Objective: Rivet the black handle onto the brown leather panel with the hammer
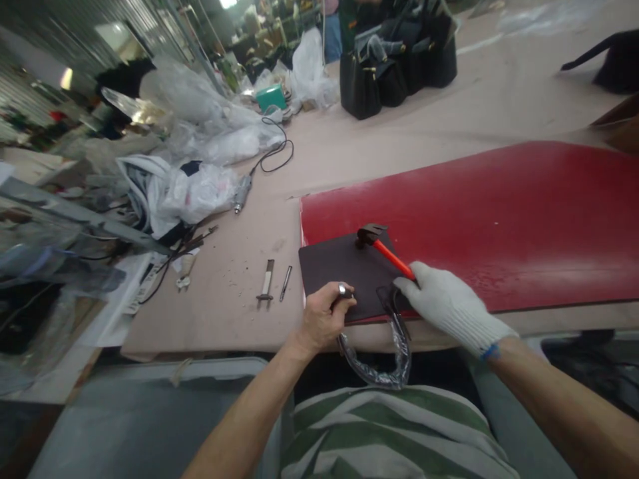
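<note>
My right hand [444, 303], in a white knit glove, is closed round the orange-red handle of a claw hammer [392, 256]. The hammer's dark head lies over a dark rectangular board [327, 263]. My bare left hand [324, 313] pinches one dark end of a curved, plastic-wrapped bag handle [404, 356] at the board's near edge. A small silver piece shows at these fingers; I cannot tell whether it is a ring or a fitting. The strap's loop hangs over the table edge toward my lap, and its other end lies on the board beside my glove.
Left of the board lie a two-pronged metal tool [267, 283] and a thin metal punch [285, 283]. A red sheet [474, 213] stretches right under the board. Farther back are a corded rotary tool [243, 193], plastic bags [204, 189] and black handbags [359, 86].
</note>
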Motion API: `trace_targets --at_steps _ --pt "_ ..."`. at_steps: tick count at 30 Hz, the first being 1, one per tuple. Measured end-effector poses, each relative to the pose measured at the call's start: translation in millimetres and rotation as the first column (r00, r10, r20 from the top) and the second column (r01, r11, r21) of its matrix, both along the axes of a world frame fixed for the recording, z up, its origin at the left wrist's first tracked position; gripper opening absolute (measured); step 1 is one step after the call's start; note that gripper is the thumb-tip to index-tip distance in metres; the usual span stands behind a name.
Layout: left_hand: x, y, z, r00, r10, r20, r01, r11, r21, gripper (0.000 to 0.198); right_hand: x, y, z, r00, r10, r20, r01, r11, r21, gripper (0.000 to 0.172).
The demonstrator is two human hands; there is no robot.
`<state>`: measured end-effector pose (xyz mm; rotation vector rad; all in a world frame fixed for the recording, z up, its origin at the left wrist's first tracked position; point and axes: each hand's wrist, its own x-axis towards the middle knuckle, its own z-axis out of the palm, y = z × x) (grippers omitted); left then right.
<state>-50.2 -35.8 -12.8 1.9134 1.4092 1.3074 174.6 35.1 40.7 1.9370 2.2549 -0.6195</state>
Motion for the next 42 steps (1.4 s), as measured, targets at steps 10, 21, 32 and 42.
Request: trace_targets --at_steps 10,21,32,42 --pt "-3 -4 -3.9 1.0 -0.028 -0.009 0.029 0.994 0.104 0.009 0 5 -5.8 0.998 -0.034 0.058 0.038 0.998 -0.06 0.036" --pt "-4 -9 -1.8 0.981 0.124 0.149 -0.111 0.99 -0.09 0.009 -2 11 -8.6 0.995 -0.041 0.093 0.053 0.99 -0.128 0.039" --pt "4 1 6.6 0.988 0.084 0.126 -0.074 0.994 -0.082 0.009 0 12 -9.0 0.995 -0.051 0.083 0.062 0.988 -0.144 0.042" --pt "10 5 9.7 0.995 0.052 0.087 -0.042 0.993 -0.112 0.01 -1 10 -7.8 0.996 -0.053 0.066 0.06 0.991 -0.117 0.04"
